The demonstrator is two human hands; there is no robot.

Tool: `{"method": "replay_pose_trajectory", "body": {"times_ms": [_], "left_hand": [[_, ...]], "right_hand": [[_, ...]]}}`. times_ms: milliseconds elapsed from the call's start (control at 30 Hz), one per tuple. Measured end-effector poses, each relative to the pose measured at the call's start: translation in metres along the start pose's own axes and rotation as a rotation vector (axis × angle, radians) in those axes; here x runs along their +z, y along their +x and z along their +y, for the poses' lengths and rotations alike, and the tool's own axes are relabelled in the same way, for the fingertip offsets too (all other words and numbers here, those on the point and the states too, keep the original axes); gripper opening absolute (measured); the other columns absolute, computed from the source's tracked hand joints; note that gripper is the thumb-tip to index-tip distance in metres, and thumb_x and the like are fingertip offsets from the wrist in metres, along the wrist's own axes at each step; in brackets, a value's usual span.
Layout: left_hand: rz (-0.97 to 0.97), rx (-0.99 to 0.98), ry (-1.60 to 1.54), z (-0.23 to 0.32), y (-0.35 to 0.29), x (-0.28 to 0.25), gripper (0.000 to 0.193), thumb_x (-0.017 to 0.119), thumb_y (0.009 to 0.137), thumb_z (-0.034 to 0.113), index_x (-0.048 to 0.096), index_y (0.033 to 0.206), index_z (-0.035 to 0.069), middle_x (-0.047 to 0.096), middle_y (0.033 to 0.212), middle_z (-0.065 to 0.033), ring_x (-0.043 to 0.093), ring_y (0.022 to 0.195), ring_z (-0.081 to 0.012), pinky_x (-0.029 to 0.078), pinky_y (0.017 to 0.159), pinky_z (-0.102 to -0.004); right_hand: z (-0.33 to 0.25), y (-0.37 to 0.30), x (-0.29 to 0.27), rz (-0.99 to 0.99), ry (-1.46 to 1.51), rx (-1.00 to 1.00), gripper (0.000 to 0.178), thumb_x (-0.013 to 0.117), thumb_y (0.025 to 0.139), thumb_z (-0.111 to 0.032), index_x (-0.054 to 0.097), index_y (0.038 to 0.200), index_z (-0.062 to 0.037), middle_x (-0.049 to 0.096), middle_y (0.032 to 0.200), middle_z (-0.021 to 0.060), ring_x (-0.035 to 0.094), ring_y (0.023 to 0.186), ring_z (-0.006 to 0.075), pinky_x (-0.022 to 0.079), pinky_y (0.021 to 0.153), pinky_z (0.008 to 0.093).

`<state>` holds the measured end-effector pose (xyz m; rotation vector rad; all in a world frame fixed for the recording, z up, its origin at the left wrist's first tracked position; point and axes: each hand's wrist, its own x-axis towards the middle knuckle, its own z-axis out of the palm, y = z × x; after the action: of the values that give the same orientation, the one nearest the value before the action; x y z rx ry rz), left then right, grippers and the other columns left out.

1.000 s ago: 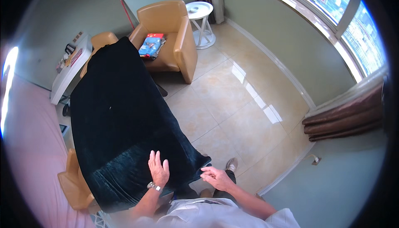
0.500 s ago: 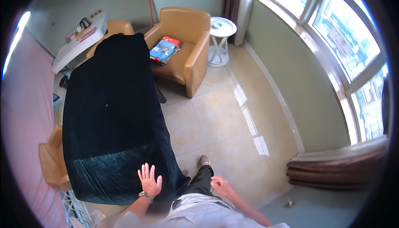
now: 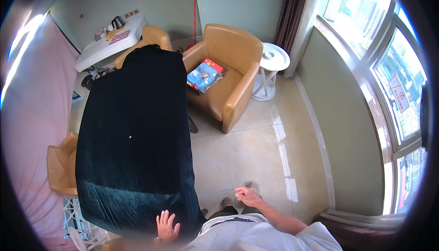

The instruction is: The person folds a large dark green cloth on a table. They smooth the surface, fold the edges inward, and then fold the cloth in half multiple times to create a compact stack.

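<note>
My left hand [image 3: 167,226], fingers apart, is over the near end of the dark velvet cloth [image 3: 137,168]. My right hand [image 3: 248,196] is off its right side; whether those fingers meet, I can't tell.

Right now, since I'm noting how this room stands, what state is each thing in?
Dark cloth: spread out, hanging along its right side
Left hand: open, over the cloth's near end
Right hand: fingers partly bent, off the cloth
Blue-and-red bundle: seemingly folded, lying flat
Armchair under it: upright
Side table: upright
Far brown curtain: gathered
Kettle: upright; lid unclear
</note>
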<state>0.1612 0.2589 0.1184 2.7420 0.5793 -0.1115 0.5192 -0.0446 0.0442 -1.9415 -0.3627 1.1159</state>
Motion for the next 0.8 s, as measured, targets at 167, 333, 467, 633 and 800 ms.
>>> {"method": "replay_pose_trajectory", "body": {"times_ms": [167,333,467,633,800], "left_hand": [[0.145,-0.168,0.007,0.016,0.026,-0.011,0.033,0.069,0.095,0.029,0.065,0.119,0.006,0.062,0.131,-0.0221,0.056,0.128,-0.0402,0.036,0.115,-0.0638],[0.329,-0.338,0.08,0.054,0.085,-0.027,0.047,0.072,0.093,0.018,0.059,0.133,-0.003,0.056,0.139,-0.0288,0.051,0.134,-0.0459,0.035,0.118,-0.058],[0.352,-0.392,0.049,0.07,0.153,-0.043,0.055,0.07,0.096,0.018,0.053,0.143,-0.004,0.05,0.151,-0.0308,0.046,0.142,-0.0481,0.033,0.121,-0.0594],[0.41,-0.372,-0.007,0.056,0.244,-0.054,0.055,0.068,0.097,0.017,0.051,0.145,-0.005,0.049,0.153,-0.0317,0.044,0.145,-0.0482,0.033,0.121,-0.059],[0.527,-0.307,-0.115,0.023,0.397,-0.069,0.056,0.07,0.096,0.016,0.053,0.145,-0.004,0.051,0.152,-0.0306,0.048,0.142,-0.0482,0.036,0.12,-0.0543]], "right_hand": [[-0.034,0.084,-0.045,-0.124,0.086,-0.035,0.046,0.07,0.099,-0.029,0.066,0.138,-0.0042,0.08,0.105,0.0098,0.075,0.089,0.016,0.06,0.083,0.0345],[-0.099,0.156,-0.097,-0.233,0.103,0.023,0.041,0.065,0.103,-0.022,0.063,0.14,-0.0034,0.077,0.113,0.0088,0.073,0.09,0.0139,0.061,0.079,0.0313],[-0.128,0.234,-0.116,-0.315,0.214,0.032,0.042,0.063,0.104,-0.021,0.06,0.142,-0.003,0.075,0.118,0.0107,0.074,0.092,0.017,0.061,0.078,0.0318],[-0.17,0.326,-0.114,-0.34,0.254,0.065,0.044,0.062,0.108,-0.027,0.058,0.143,-0.0005,0.073,0.122,0.0136,0.074,0.095,0.0198,0.062,0.08,0.0341],[-0.22,0.414,-0.1,-0.286,0.341,0.198,0.041,0.059,0.111,-0.029,0.058,0.142,-0.0011,0.07,0.127,0.0161,0.075,0.101,0.0257,0.063,0.084,0.0395]]}}
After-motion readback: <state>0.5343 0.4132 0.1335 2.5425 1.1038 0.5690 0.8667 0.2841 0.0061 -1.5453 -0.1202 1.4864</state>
